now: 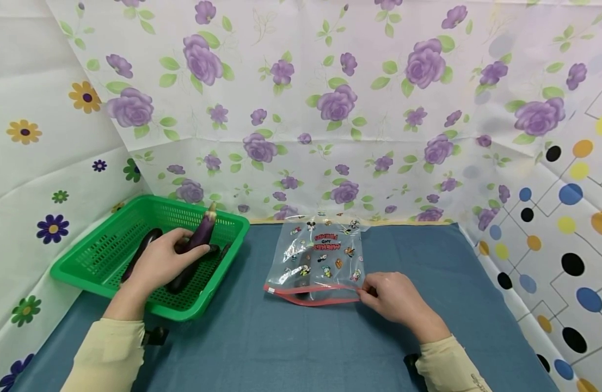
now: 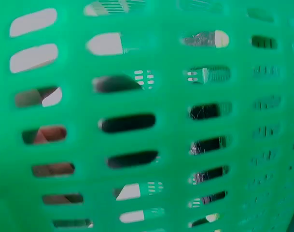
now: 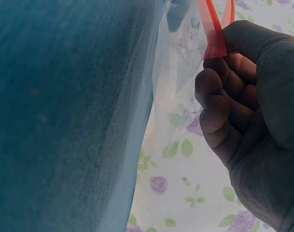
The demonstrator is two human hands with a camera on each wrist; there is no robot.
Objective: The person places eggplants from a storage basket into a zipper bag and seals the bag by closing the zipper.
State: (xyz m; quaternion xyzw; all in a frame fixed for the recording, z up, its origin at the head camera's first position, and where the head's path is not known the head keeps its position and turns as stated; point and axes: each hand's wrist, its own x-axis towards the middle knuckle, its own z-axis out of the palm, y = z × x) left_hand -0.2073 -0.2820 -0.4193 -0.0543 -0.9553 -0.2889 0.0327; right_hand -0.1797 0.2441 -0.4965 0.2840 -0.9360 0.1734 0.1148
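Observation:
In the head view my left hand [image 1: 156,264] reaches into a green plastic basket [image 1: 183,314], its thumb and fingers round a dark purple eggplant [image 1: 203,234] whose stem end points up and away. Another eggplant [image 1: 143,247] lies to the left, partly behind the hand. My right hand [image 1: 396,298] pinches the right corner of a clear zip bag [image 1: 286,267] with cartoon prints and a red zip strip [image 1: 325,302]. The bag lies flat with its mouth slightly parted, and a dark long shape shows through it. The right wrist view shows thumb and forefinger on the red strip [image 3: 215,41].
A blue cloth [image 1: 320,354] covers the table. Behind it hangs a flowered sheet [image 1: 301,109], and patterned sheets flank both sides. The slotted basket wall [image 2: 171,92] fills the left wrist view, with dark eggplant showing through its holes.

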